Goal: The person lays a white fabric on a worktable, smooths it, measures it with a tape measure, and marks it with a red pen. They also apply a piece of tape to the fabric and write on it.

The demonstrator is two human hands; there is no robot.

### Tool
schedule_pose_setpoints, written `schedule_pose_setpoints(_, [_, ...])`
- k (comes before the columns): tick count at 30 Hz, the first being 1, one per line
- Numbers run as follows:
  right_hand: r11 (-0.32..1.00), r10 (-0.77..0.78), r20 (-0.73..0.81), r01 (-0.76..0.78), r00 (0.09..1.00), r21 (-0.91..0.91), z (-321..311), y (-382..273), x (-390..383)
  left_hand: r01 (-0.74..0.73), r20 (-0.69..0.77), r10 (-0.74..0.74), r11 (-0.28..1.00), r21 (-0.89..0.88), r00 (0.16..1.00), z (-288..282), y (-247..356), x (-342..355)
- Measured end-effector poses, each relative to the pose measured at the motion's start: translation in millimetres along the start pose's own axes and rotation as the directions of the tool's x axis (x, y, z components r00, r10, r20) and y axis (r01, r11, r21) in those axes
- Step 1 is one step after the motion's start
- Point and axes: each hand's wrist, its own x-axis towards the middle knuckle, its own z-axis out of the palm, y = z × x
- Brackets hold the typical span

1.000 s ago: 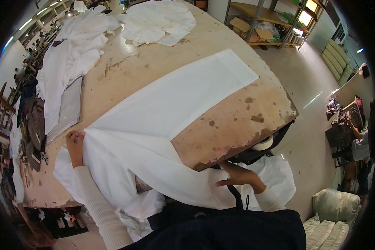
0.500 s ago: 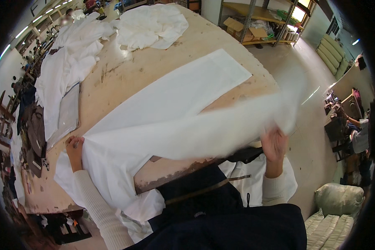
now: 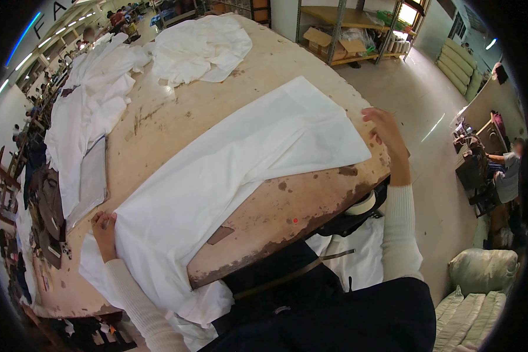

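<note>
White trousers (image 3: 217, 158) lie stretched slantwise over the table, one leg folded on top of the other, with soft creases toward the leg ends. Their upper part hangs down over the near table edge by my lap. My left hand (image 3: 104, 234) is closed on the cloth's left edge, thumb and fingers pinching it. To the right of the leg ends, my right hand (image 3: 388, 136) hovers by the table's corner, fingers apart and slightly bent, holding nothing.
The worn wooden table (image 3: 264, 217) has a chipped near edge. At its far side sits a heap of white cloth (image 3: 199, 48); more white garments (image 3: 88, 94) and a clear plastic folder (image 3: 92, 176) lie left. Shelving (image 3: 340, 35) stands beyond; a person sits far right.
The upper trouser leg, blurred in the air before, now rests on the lower one. My right hand has moved up and away from it, letting go. My left hand stays at the edge.
</note>
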Motion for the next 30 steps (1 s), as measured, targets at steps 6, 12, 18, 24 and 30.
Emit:
schedule_pose_setpoints(6, [0.976,-0.035,0.167,0.070,0.985,-0.206,24.7,21.1,48.3,-0.036,-0.003,0.036,0.999,0.012,0.999,-0.4,4.0,0.9])
schedule_pose_setpoints(12, [0.999,-0.045,0.210,0.038,0.977,0.038,-13.6,-59.0,53.0,-0.007,-0.002,0.007,1.000,-0.007,1.000,-1.0,9.9,-3.1])
schedule_pose_setpoints(18, [0.800,-0.487,0.107,0.394,0.867,0.453,-10.6,-121.7,72.6,-0.016,-0.001,0.016,1.000,0.017,1.000,-1.7,6.7,-3.1])
schedule_pose_setpoints(24, [0.912,-0.329,0.151,0.272,0.932,0.308,11.6,-66.5,84.7,-0.028,-0.016,0.029,0.997,0.069,0.999,-1.2,8.3,-2.5])
schedule_pose_setpoints(30, [0.956,0.022,0.317,-0.113,0.948,0.271,40.7,34.6,89.1,0.005,0.004,-0.005,0.999,0.045,1.000,-3.4,7.6,-7.4])
